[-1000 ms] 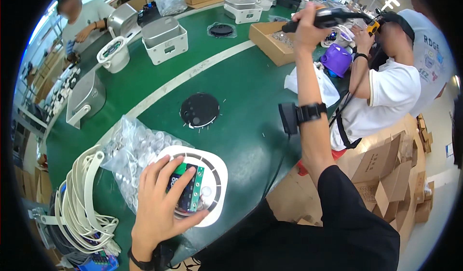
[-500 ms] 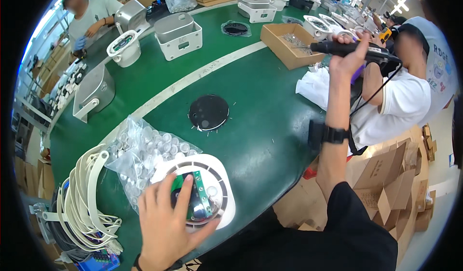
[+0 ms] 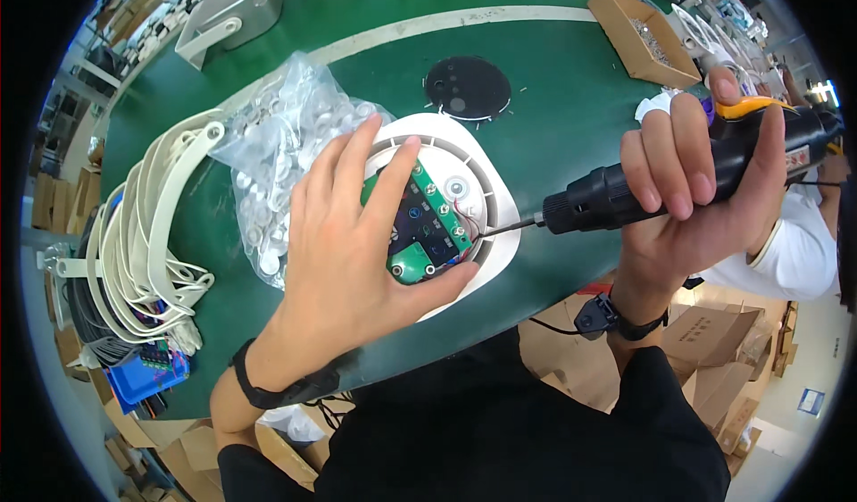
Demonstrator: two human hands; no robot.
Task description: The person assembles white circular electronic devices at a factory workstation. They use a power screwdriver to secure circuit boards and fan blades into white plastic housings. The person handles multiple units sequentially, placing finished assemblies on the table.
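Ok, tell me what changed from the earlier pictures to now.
The right hand brought the black electric screwdriver down from up over the far side of the table, so its bit now points at the edge of the green circuit board. The left hand stayed pressed on the white round housing. The bag of white parts stayed put.

Left hand (image 3: 344,252) covers much of the green circuit board (image 3: 420,225) and white round housing (image 3: 482,207). Electric screwdriver (image 3: 678,176) rear lost at picture's edge; its bit tip hidden among the board's wires.
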